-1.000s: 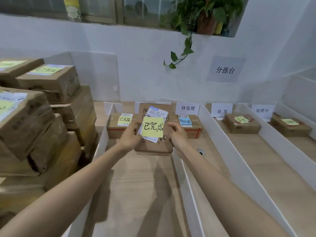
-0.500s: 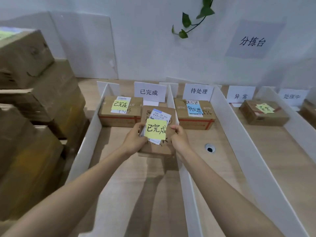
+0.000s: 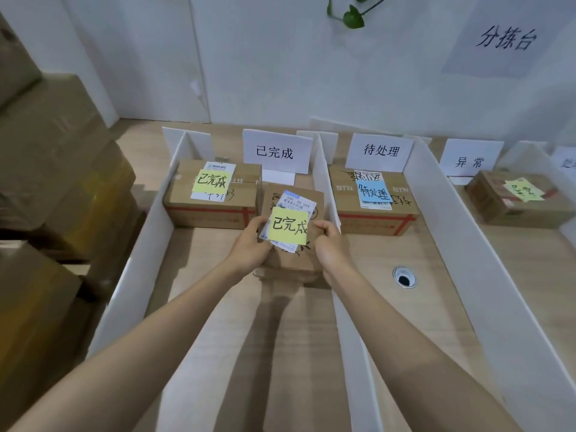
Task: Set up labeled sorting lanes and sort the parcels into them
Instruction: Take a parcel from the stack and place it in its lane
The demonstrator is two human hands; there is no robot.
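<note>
Place: a parcel sorting station in a white-walled room.
Wall sign: paper sheet printed 分拣台.
Lanes: white dividers split a wooden desk into channels.
Lane cards: 已完成 card, 待处理 card and 异常 card stand at the far ends.
Stock: brown cartons stacked at the left; taped parcels with shipping labels and sticky notes lie in the lanes.

On the far wall, a pale grey paper sign reads "分拣台". At the far end of the lanes, the left white lane card reads "已完成", the middle white lane card "待处理", and the right white lane card "异常".

In the left lane, a yellow sticky note on the far brown cardboard box says "已完成". Just to the right and nearer, the small brown cardboard parcel bears a yellow square note, also "已完成", over a white shipping label numbered "530 05 044".

In the next lane to the right, a blue paper note on a red-taped brown box says "待处理", with "BTN" printed in white on either side. The writing on the crumpled yellow note on the far-right box is too blurred to read.
</note>
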